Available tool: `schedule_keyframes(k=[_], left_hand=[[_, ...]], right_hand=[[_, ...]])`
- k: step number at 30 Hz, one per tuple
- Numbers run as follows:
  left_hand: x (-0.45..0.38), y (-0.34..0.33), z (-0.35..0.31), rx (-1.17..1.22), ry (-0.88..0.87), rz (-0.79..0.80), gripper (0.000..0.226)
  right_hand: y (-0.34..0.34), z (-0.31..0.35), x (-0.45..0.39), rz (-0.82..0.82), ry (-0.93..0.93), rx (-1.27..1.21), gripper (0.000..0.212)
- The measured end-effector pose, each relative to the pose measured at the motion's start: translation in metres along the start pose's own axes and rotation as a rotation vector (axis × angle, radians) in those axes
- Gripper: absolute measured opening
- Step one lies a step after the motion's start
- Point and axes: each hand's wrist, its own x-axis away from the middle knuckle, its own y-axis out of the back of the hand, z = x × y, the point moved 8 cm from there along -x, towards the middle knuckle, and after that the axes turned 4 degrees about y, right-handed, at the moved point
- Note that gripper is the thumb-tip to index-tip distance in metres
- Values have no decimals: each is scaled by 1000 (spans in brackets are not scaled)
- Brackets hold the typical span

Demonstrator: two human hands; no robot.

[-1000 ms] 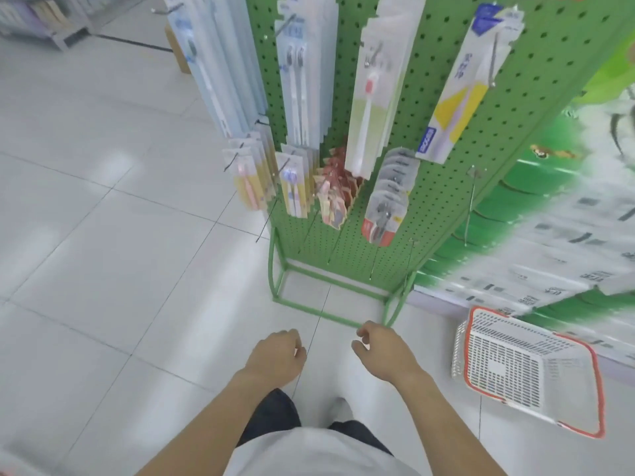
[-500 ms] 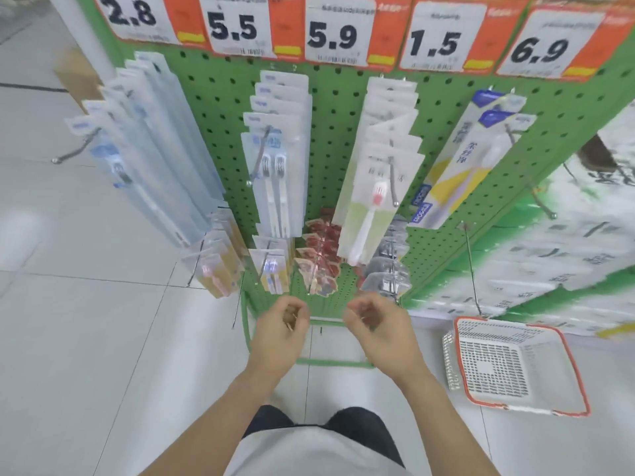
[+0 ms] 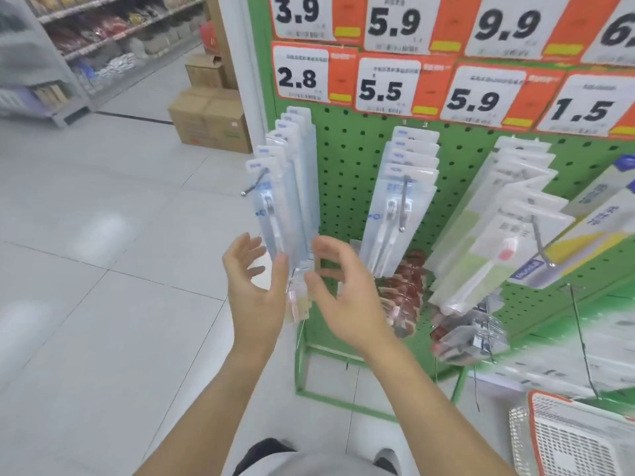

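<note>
Left hand (image 3: 256, 293) spread wide; right hand (image 3: 347, 293) curled at toothbrush packs (image 3: 292, 187), grip unclear. Packs may be dragged off hook (image 3: 254, 183) if tugged.

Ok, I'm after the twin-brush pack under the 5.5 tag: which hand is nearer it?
The right. The right hand sits just left of the twin-brush pack, not touching; the left hand is farther left.

Pale glossy floor tiles (image 3: 103, 286) with thin grey joints spread out on the left and carry soft patches of reflected light. A green pegboard stand (image 3: 354, 149) rises on the right. Orange and white price cards (image 3: 388, 87) run along its top edge. Stacked cardboard boxes (image 3: 209, 121) sit just beside its far left edge. Stocked store shelves (image 3: 86, 36) line the far left. A white and orange basket (image 3: 577, 438) lies at the lower right corner.
</note>
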Motion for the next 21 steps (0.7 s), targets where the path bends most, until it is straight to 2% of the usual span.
schedule_keyframes(k=[6,10,14,21], left_hand=[[-32,7,-13,-4,-9,194,21],[-43,10,-19,-3,-27,308,24],[-45,19,-14,34,-31,343,23],[-24,33,-13,167,41,386,16]], right_hand=[[-39,4,-22,-141,-56,21,43],[-49,4,-20,-234,-76,3,47],[-44,12,-11,-311,-102,18,36],[-44,32,6,-220,-49,-69,37]])
